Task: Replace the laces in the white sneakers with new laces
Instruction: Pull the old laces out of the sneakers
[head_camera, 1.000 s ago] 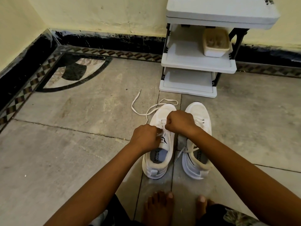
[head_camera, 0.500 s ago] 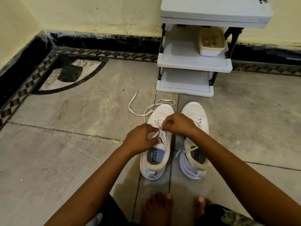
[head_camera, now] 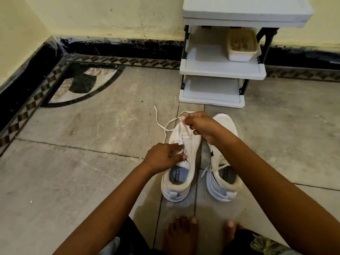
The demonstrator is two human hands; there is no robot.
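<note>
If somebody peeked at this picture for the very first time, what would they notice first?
Probably the two white sneakers side by side on the grey floor, right in the middle. The right hand pinches a white lace above the left sneaker's toe, while the left hand rests on that shoe's side. Behind them, against the yellow wall, stands a white shelf rack with a tub on it.

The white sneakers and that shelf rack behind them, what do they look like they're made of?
Left sneaker: soft white knit or mesh fabric, matte, with a fuzzy collar lining; likely textile, not leather. Right sneaker looks the same. Shelf rack: smooth pale shelves, probably moulded plastic, on thin black posts, metal or plastic, can't tell.
</note>
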